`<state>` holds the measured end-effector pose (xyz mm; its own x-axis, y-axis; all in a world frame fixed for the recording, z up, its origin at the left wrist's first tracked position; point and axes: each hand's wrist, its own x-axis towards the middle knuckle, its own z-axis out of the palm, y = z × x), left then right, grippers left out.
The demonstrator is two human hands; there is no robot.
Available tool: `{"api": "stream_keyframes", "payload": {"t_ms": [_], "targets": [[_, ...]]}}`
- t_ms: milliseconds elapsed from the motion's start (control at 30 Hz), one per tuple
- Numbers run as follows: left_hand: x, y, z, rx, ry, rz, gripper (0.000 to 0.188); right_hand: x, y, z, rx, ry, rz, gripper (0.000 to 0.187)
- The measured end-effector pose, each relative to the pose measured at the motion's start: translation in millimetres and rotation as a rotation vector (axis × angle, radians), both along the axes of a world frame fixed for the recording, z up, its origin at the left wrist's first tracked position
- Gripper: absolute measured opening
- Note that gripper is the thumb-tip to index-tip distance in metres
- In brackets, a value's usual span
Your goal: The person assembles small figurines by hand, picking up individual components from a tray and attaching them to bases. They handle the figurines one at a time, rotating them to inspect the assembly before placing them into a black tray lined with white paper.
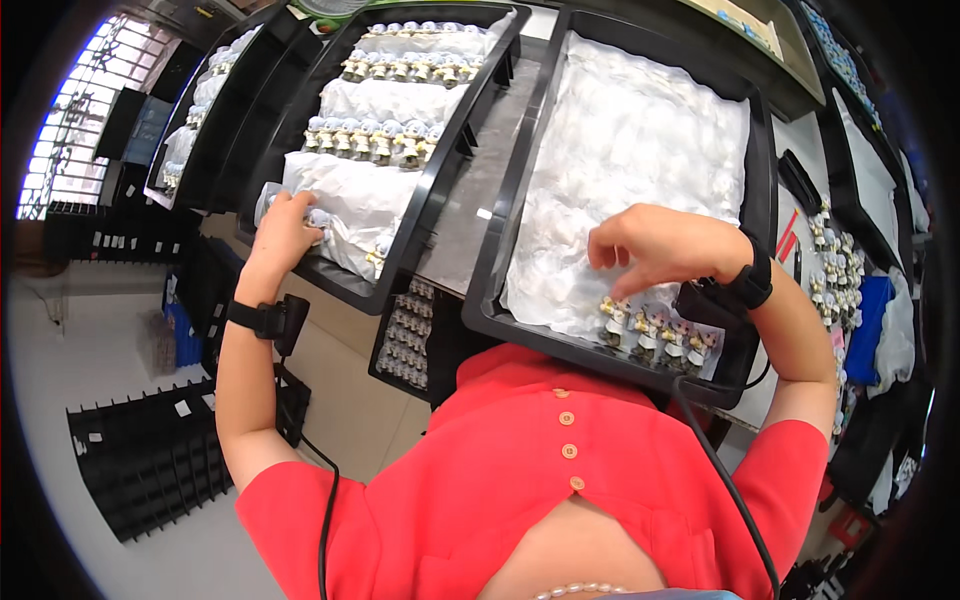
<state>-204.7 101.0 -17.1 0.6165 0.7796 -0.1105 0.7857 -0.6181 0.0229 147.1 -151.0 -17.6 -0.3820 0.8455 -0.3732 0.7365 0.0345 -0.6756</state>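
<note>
My left hand [283,236] is at the near left corner of the left black tray [440,190], its fingers closed around a small blue-haired figurine [319,219]. Another figurine [378,254] lies on the white liner to the right of it. Over the near part of the right black tray [518,190] is my right hand [665,245], thumb and fingers apart, with nothing seen between them. Just below its thumb a figurine [613,320] lies at the left end of a short row of similar figurines [682,338] on white crinkled sheeting [640,130].
Farther up the left tray, rows of figurines [375,138] alternate with white liner strips. More figurines [838,265] and a blue bin [872,320] are on the right. A tray of small pieces [408,335] sits lower between the trays. Black cables run from both wrist straps.
</note>
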Motion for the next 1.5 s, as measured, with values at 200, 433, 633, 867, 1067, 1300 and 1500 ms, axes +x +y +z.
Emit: {"api": "stream_keyframes", "payload": {"t_ms": [200, 433, 633, 867, 1067, 1300, 1500], "targets": [[30, -33, 24, -0.034, -0.245, -0.100, 0.040, -4, -10, -11, -0.099, -0.103, 0.209, 0.039], [73, -76, 34, -0.378, -0.483, -0.280, 0.033, 1, -3, 16, 0.115, 0.157, 0.080, 0.030], [131, -119, 42, -1.012, -0.628, -0.309, 0.079, 3, 8, 18, 0.390, 0.388, -0.209, 0.035], [192, -122, 29, -1.295, -0.700, -0.369, 0.083, 19, 15, -4, 0.417, 0.733, -0.428, 0.032], [209, -102, 1, -1.660, -0.854, -0.127, 0.055, 29, 18, -7, 0.355, 0.837, -0.494, 0.038], [209, -101, 1, -1.743, -0.825, -0.087, 0.052, 27, 21, -11, 0.276, 0.846, -0.511, 0.038], [207, -100, -9, -1.787, -0.794, -0.065, 0.055, 25, 22, -13, 0.241, 0.804, -0.517, 0.039]]}}
